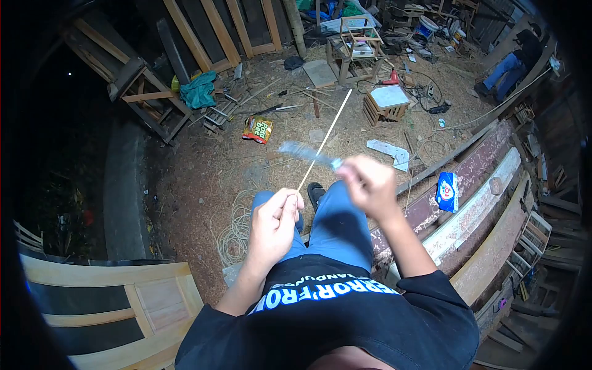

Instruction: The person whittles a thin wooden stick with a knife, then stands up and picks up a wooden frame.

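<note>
My left hand (pixel 275 223) is closed around the lower end of a thin pale wooden stick (pixel 336 121), which slants up and away to the right. In my right hand (pixel 369 185) is the handle of a knife (pixel 302 151), its blade smeared by motion. The blade crosses the stick a little above my left fist. Both hands are over my lap, above my blue trousers (pixel 338 231). Most of the knife handle is hidden inside my right fingers.
A coil of thin strips (pixel 236 237) lies on the ground at left. Ahead are a snack bag (pixel 258 129) and a slatted wooden box (pixel 386 102). To the right, a blue-white packet (pixel 447 191) rests on planks (pixel 472 217). A person (pixel 518 58) bends at the far right.
</note>
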Action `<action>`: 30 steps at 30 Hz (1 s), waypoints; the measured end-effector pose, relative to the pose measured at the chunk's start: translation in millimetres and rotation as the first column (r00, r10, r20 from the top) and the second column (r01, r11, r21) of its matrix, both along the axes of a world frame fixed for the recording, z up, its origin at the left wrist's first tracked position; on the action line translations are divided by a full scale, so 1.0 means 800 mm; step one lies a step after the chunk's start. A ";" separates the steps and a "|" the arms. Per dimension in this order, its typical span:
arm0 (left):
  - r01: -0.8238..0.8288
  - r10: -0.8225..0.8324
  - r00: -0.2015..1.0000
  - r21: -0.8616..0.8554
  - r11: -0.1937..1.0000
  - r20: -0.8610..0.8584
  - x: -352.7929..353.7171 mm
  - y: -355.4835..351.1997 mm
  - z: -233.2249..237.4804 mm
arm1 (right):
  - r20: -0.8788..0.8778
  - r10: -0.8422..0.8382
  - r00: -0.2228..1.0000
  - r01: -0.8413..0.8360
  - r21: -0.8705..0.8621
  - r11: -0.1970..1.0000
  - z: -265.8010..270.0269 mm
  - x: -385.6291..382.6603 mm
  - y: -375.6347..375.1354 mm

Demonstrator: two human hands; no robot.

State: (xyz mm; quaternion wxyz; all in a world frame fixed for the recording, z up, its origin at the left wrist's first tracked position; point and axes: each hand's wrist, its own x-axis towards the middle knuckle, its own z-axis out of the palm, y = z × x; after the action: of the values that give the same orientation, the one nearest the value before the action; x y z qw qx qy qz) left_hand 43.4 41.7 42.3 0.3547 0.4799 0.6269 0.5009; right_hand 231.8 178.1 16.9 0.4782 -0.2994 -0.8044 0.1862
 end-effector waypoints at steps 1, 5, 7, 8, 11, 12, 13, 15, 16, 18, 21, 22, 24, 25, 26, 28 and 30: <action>0.016 -0.016 1.000 -0.010 1.000 -0.007 0.000 -0.002 0.000 | -0.033 -0.082 0.996 0.079 -0.063 0.995 0.002 0.011 0.018; 0.033 -0.033 0.999 0.007 0.999 0.017 0.006 0.003 -0.009 | 0.119 0.172 0.978 -0.175 0.015 0.984 0.006 0.009 -0.010; 0.045 -0.045 0.999 0.005 0.999 0.008 0.006 0.006 -0.002 | 0.114 0.081 0.990 -0.081 -0.001 0.997 0.015 0.010 -0.009; 0.049 -0.049 0.999 -0.002 0.999 -0.009 0.005 0.006 -0.001 | 0.030 -0.003 1.000 0.004 -0.039 0.999 0.008 0.014 0.010; 0.070 -0.070 0.997 -0.016 0.997 -0.037 0.006 0.009 0.002 | -0.026 -0.045 0.999 0.047 0.096 0.994 0.012 0.015 0.025; 0.081 -0.082 0.996 -0.023 0.996 -0.040 0.007 0.008 0.003 | 0.106 0.045 0.993 -0.056 0.105 0.993 0.012 0.018 0.008; 0.095 -0.096 0.994 -0.034 0.995 -0.045 0.007 0.007 0.005 | 0.235 0.130 0.963 -0.156 0.097 0.983 0.017 0.021 -0.006; 0.120 -0.120 0.991 -0.009 0.993 -0.053 0.004 0.007 0.009 | 0.069 0.062 0.996 -0.069 0.105 0.992 -0.009 0.027 0.015; 0.122 -0.122 0.990 -0.006 0.993 -0.071 -0.001 0.006 0.006 | 0.031 -0.047 0.998 0.047 0.004 0.999 -0.004 0.033 0.031; 0.135 -0.135 0.988 -0.011 0.991 -0.070 -0.001 0.008 0.000 | -0.022 -0.145 0.989 0.144 -0.035 0.989 -0.005 0.036 0.037; 0.153 -0.154 0.987 -0.024 0.988 -0.055 -0.003 0.008 0.000 | 0.240 0.106 0.965 -0.124 0.061 0.990 0.002 0.029 -0.005; 0.153 -0.153 0.986 -0.016 0.988 -0.063 -0.005 0.007 0.001 | 0.196 0.076 0.978 -0.099 0.114 0.989 0.001 0.030 0.002; 0.143 -0.144 0.986 -0.018 0.990 -0.081 -0.007 0.002 -0.002 | 0.027 -0.132 0.991 0.131 0.034 0.991 -0.013 0.030 0.034; 0.135 -0.137 0.986 -0.022 0.991 -0.096 -0.010 0.002 -0.006 | 0.028 -0.215 0.976 0.215 -0.027 0.976 -0.008 0.031 0.043; 0.127 -0.129 0.985 -0.024 0.992 -0.115 -0.013 0.003 -0.009 | 0.017 -0.160 0.987 0.161 -0.037 0.986 -0.010 0.026 0.033; 0.136 -0.132 0.984 0.027 0.990 -0.119 -0.016 -0.002 -0.009 | 0.036 -0.027 0.999 0.025 0.043 0.999 -0.011 0.018 0.018; 0.137 -0.128 0.983 0.063 0.989 -0.131 -0.019 -0.011 -0.002 | 0.049 -0.052 0.997 0.047 0.096 0.994 -0.012 0.019 0.019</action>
State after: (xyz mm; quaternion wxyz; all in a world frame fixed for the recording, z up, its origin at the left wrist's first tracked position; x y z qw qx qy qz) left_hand 28.2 33.2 40.4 0.3293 0.5639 0.5965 0.4667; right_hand 246.6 193.2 7.2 0.4755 -0.3009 -0.8166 0.1284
